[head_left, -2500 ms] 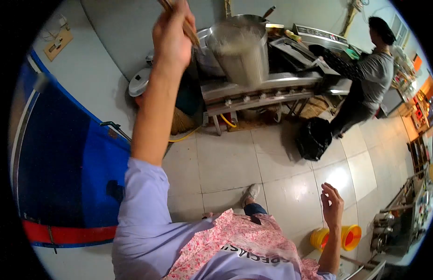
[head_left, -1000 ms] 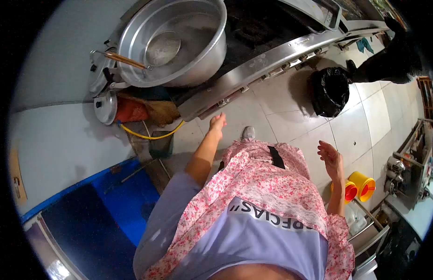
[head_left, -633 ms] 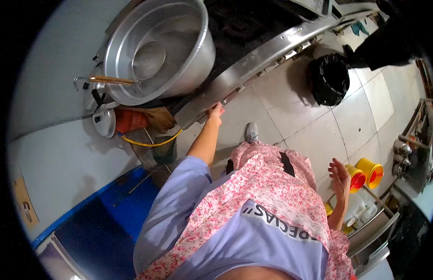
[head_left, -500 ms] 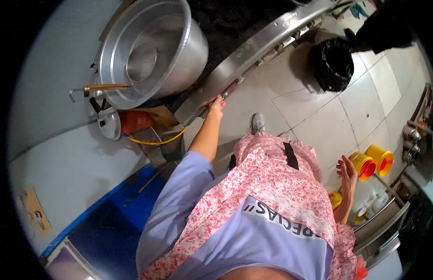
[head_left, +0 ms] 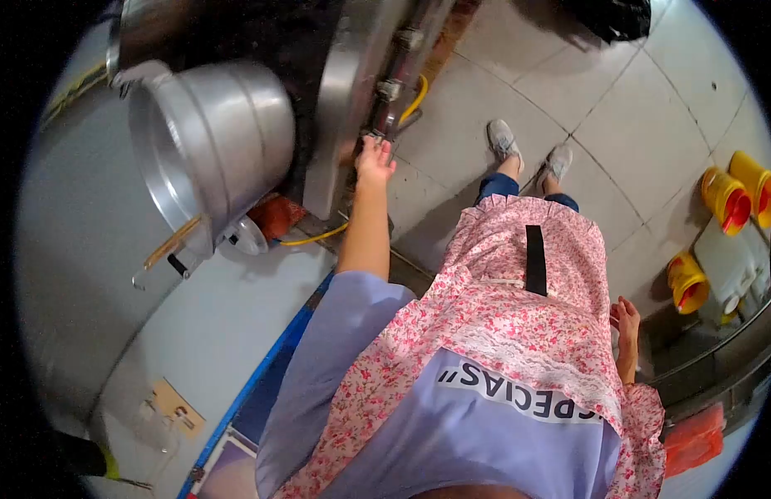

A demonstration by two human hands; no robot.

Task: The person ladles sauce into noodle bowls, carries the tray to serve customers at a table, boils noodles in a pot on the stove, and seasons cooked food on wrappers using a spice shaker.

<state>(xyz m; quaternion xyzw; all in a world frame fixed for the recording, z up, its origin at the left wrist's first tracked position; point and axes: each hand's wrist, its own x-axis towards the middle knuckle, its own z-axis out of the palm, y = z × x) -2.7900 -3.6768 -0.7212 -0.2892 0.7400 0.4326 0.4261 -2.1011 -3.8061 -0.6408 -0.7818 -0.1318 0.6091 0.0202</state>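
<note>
My left hand (head_left: pixel 375 160) is at the front of the stove (head_left: pixel 336 108), its fingertips closed round a small knob (head_left: pixel 374 135) below the metal edge. Part of the knob is hidden by the fingers. Beside the stove edge, a large aluminium pot (head_left: pixel 236 125) stands on the dark stove top. A wooden-handled tool (head_left: pixel 173 241) sticks out over the pot's rim; its other end is out of sight. My right hand (head_left: pixel 625 323) hangs low at my right side, near the apron, with fingers apart and nothing in it.
A yellow hose (head_left: pixel 319 236) curves below the stove. Yellow buckets (head_left: pixel 725 200) and a white container (head_left: pixel 726 262) are on the right. A black bag-lined bin (head_left: pixel 618 18) is at the top. A pot lid (head_left: pixel 249 237) lies beside the wall at left.
My left hand left the wooden-handled tool, came down and reached the stove knob. The view has swung, and the co-worker is out of sight. My right hand stays low and empty.
</note>
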